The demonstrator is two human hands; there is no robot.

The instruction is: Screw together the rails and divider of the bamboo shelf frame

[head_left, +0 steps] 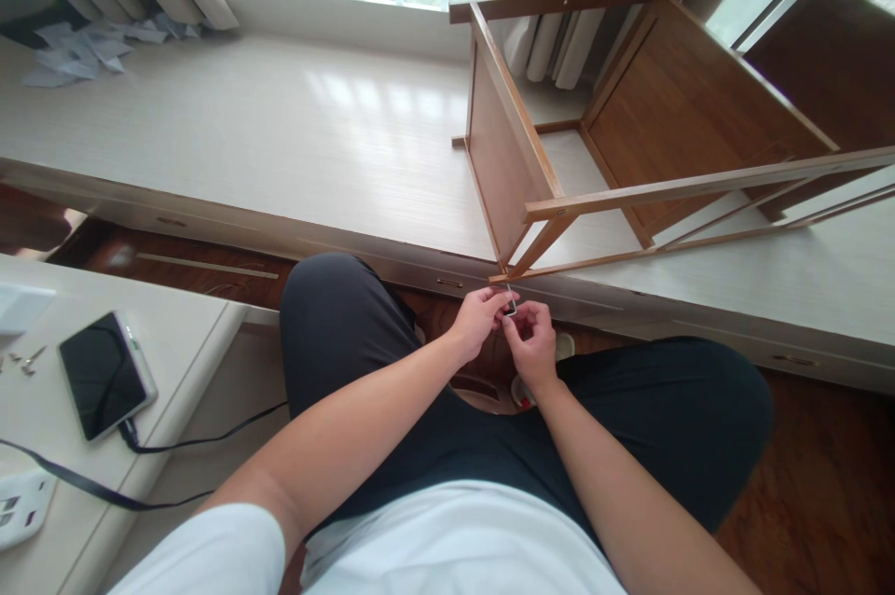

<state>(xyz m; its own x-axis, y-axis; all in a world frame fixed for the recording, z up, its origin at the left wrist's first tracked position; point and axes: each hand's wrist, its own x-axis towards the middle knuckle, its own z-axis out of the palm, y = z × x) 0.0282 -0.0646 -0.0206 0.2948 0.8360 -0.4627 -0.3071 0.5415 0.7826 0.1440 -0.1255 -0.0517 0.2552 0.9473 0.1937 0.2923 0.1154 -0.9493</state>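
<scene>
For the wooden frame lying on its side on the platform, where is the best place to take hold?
Probably the slanted front rail of the wooden frame, taken from the near side. It is thin, bare all round, and faces the person, just above the left hand and right hand.

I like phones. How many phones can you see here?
1. The phone lies dark screen up on the white desk at the left, with a black cable plugged into its near end. Others may lie out of view.
</scene>
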